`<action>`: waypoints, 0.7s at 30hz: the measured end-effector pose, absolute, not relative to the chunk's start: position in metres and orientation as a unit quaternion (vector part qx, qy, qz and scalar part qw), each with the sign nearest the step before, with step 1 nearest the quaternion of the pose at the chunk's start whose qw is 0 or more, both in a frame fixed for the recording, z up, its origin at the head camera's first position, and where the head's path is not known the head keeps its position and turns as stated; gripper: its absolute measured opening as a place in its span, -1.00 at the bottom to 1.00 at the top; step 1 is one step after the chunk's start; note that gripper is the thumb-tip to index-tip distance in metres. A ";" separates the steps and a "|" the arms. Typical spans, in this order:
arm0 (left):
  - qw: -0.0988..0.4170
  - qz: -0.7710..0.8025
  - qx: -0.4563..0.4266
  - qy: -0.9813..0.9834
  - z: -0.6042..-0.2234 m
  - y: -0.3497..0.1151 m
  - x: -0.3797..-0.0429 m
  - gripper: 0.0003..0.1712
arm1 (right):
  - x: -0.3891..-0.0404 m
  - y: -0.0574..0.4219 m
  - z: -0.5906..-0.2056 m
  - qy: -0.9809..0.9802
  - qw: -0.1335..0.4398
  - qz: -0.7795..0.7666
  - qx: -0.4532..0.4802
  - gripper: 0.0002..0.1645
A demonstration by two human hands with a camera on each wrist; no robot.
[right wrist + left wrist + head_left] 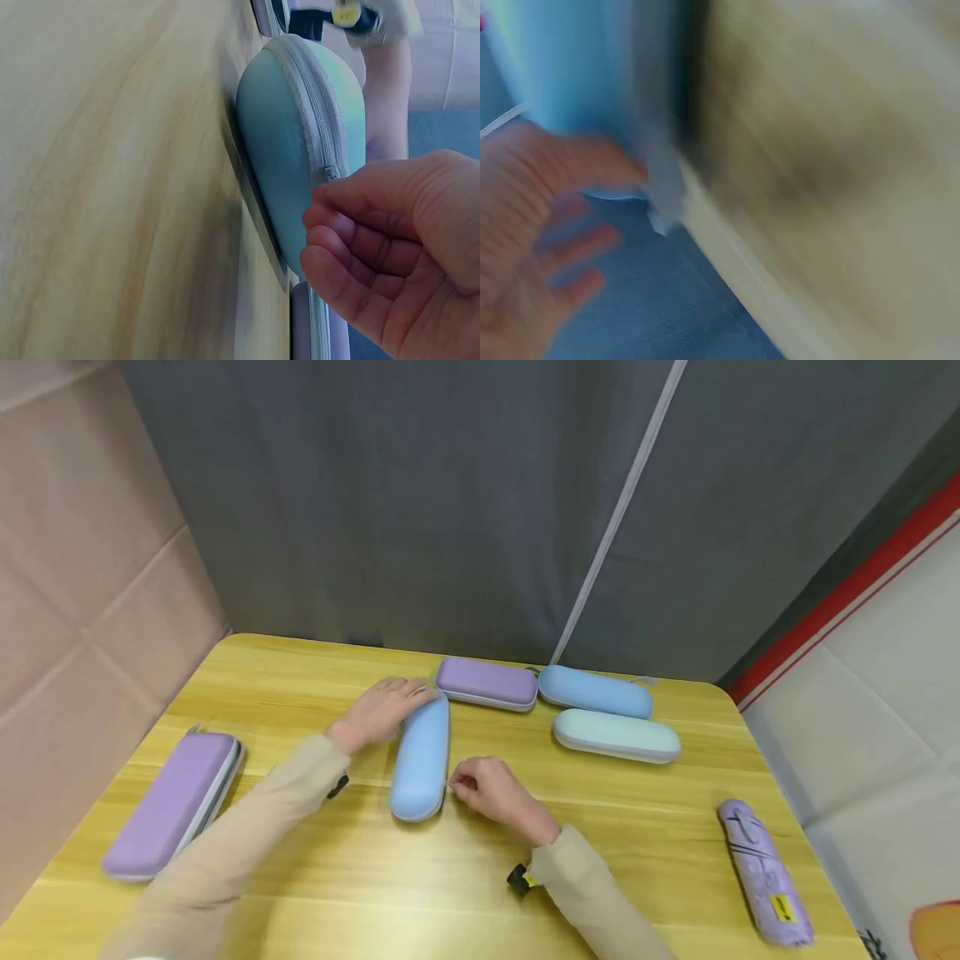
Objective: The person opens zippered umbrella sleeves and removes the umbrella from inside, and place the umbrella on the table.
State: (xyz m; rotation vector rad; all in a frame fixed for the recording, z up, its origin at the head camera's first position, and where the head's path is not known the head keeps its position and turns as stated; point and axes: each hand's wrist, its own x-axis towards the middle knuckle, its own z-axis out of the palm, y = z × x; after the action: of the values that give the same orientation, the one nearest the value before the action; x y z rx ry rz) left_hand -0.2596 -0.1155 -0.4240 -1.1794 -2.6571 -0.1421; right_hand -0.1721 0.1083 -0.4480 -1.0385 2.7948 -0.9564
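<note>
On the tabletop (pixel 360 877), left hand (pixel 384 707) part-hides blue case (pixel 420 762).

Objects on table (pixel 412 893): six.
Two purple cases (pixel 174 806), two blue cases (pixel 421 760), one pale-green case (pixel 617 733) and one folded umbrella (pixel 763 872) are lying on the table.

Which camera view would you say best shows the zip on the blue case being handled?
The right wrist: the zip is close and clear by the right hand. Head shows a thin edge; left wrist, a blurred band.
</note>
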 end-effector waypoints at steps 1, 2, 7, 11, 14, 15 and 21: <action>0.100 -0.034 -0.432 -0.896 -0.424 -0.115 -0.266 -0.29 | -0.172 0.109 -0.448 0.893 0.004 -0.302 -0.334 -0.92; 0.090 -0.020 -0.456 -0.885 -0.423 -0.115 -0.271 -0.26 | -0.173 0.110 -0.447 0.893 0.005 -0.299 -0.336 -0.92; 0.058 0.034 -0.490 -0.869 -0.418 -0.110 -0.283 -0.19 | -0.173 0.113 -0.447 0.895 0.011 -0.289 -0.339 -0.92; 0.041 0.052 -0.480 -0.875 -0.416 -0.111 -0.282 -0.20 | -0.173 0.116 -0.447 0.898 0.009 -0.291 -0.330 -0.92; 0.038 0.044 -0.476 -0.877 -0.417 -0.114 -0.281 -0.20 | -0.173 0.119 -0.448 0.898 0.003 -0.295 -0.326 -0.92; 0.039 0.037 -0.475 -0.878 -0.418 -0.115 -0.281 -0.21 | -0.173 0.120 -0.449 0.899 0.001 -0.295 -0.324 -0.92; 0.043 0.011 -0.468 -0.883 -0.421 -0.118 -0.279 -0.22 | -0.172 0.127 -0.450 0.901 -0.009 -0.303 -0.309 -0.92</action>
State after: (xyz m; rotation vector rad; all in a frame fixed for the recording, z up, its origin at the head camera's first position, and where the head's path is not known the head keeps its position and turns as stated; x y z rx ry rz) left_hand -0.2794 -0.1182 -0.4208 -1.4317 -2.6998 0.0325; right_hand -0.1724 0.1270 -0.4504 -0.9774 2.8472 -0.9565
